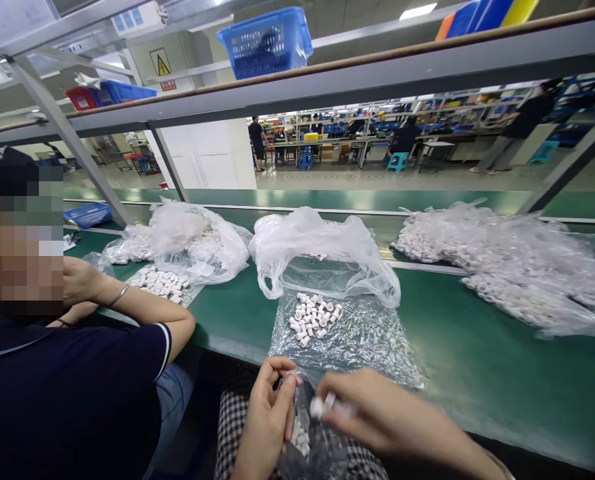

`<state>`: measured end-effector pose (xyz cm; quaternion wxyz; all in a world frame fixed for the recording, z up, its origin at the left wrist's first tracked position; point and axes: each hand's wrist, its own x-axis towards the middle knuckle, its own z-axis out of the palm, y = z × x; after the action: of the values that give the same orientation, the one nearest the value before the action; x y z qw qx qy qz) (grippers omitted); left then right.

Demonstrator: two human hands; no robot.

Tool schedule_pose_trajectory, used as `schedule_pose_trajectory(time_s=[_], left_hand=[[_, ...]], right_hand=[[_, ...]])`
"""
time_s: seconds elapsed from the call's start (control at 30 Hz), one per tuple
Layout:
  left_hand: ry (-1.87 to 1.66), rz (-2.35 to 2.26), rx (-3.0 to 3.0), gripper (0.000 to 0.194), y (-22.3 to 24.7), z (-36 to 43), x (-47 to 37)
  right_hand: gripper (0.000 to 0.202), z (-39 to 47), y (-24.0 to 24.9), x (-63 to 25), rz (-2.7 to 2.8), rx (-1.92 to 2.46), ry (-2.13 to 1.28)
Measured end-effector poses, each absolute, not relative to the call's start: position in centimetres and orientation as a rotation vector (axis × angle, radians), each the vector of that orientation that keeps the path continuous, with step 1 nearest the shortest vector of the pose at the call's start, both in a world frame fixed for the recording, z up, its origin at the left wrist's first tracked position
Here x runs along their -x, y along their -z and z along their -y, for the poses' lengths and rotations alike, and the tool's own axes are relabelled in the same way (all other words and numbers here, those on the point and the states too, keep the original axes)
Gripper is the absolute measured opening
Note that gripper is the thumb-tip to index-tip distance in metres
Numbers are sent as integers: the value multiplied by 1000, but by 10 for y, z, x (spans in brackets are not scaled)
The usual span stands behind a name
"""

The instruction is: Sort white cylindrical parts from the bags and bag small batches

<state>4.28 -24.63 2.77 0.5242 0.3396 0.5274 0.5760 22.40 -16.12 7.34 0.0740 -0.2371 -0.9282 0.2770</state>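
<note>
Over my lap, my left hand [271,413] pinches the rim of a clear plastic bag [322,457]. Small white plastic parts [301,437] lie inside the bag. Just right of its mouth, my right hand [372,403] is closed on a few white plastic fittings [322,405], blurred by motion; their exact number cannot be made out. Ahead of both hands, a loose pile of short white fittings [313,319] rests on a crinkled clear plastic sheet [377,343]. Behind the pile, a large translucent bag [317,240] lies open towards me with more white parts showing inside.
A co-worker in a dark shirt [77,393] sits close on my left, beside another white-part pile [162,283] and bag [197,240]. Bulging bags of parts [507,260] lie right on the green table [477,373]. Overhead, a shelf holds a blue basket [267,43].
</note>
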Motion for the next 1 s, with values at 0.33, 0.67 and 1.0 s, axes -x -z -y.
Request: schedule_pose_trajectory(time_s=[0.33, 0.67, 1.0], left_hand=[[-1352, -1252, -776, 44, -20, 262, -37], [-1383, -1183, -676, 43, -17, 255, -29], [-1370, -1180, -669, 43, -6, 252, -27]], right_hand=[[32, 145, -13, -197, 2585, 776, -292], [30, 97, 21, -201, 2448, 1298, -335], [52, 78, 11, -216, 1477, 1096, -1745]])
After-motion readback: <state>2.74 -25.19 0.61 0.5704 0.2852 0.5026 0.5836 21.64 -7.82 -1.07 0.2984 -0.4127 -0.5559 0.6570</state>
